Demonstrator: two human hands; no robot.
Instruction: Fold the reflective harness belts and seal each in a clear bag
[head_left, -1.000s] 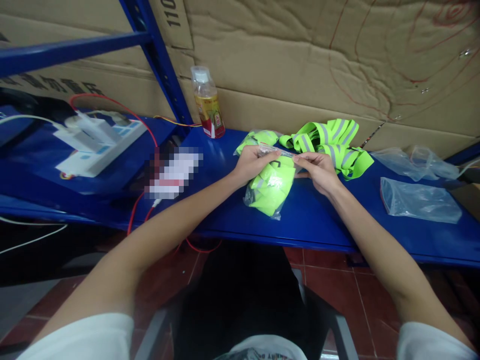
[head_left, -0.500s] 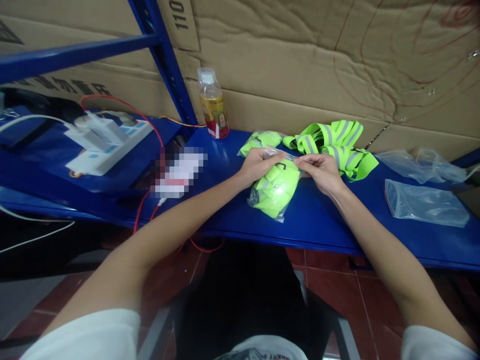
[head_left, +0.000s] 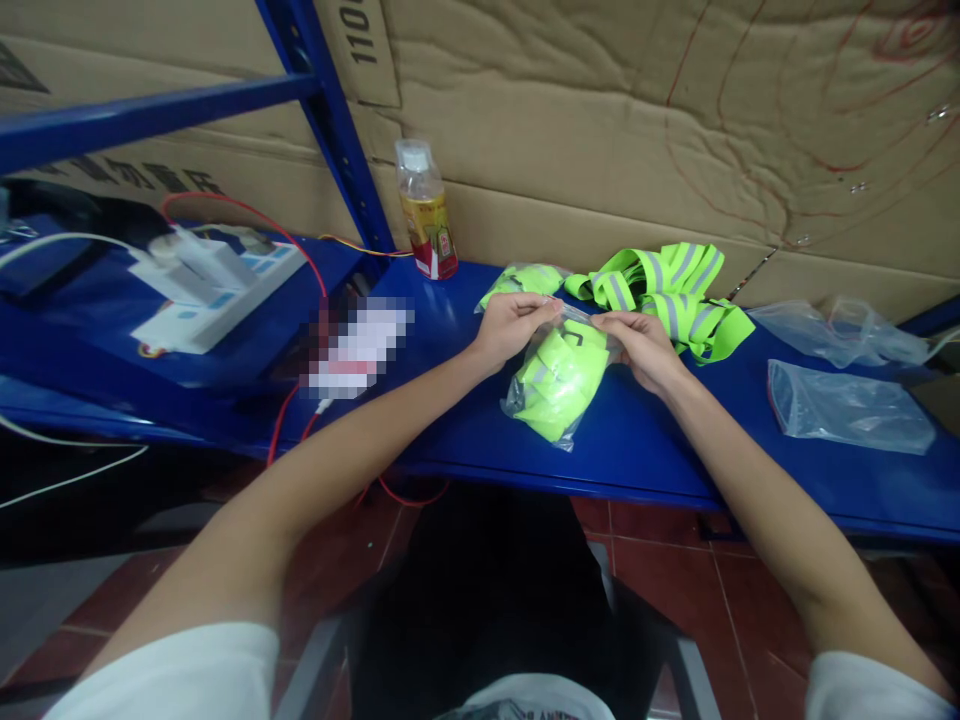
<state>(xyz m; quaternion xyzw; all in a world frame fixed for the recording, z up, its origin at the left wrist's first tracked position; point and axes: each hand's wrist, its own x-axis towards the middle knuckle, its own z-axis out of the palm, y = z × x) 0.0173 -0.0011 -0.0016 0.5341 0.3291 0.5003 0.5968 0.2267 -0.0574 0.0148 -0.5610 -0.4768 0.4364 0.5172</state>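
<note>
Between my hands is a clear plastic zip bag (head_left: 564,385) with a folded neon-yellow reflective strap inside, a dark buckle showing near its top. My left hand (head_left: 514,325) pinches the left end of the bag's top edge. The right end of that edge is pinched by my right hand (head_left: 640,343), thumb on top. Just behind my left hand lies another bagged neon strap (head_left: 525,280). Loose neon-yellow straps with grey reflective stripes (head_left: 667,290) are heaped beyond my right hand.
A clear empty zip bag (head_left: 847,408) and a crumpled plastic bag (head_left: 840,330) lie at the right of the blue shelf (head_left: 450,420). A drink bottle (head_left: 429,215) stands against the cardboard. Leftward are a blurred-out white object (head_left: 360,345), red cables and a power strip (head_left: 217,300).
The bag has shifted slightly right and its filled part has tilted. My left hand has slid back left along the top edge, widening the gap between my hands.
</note>
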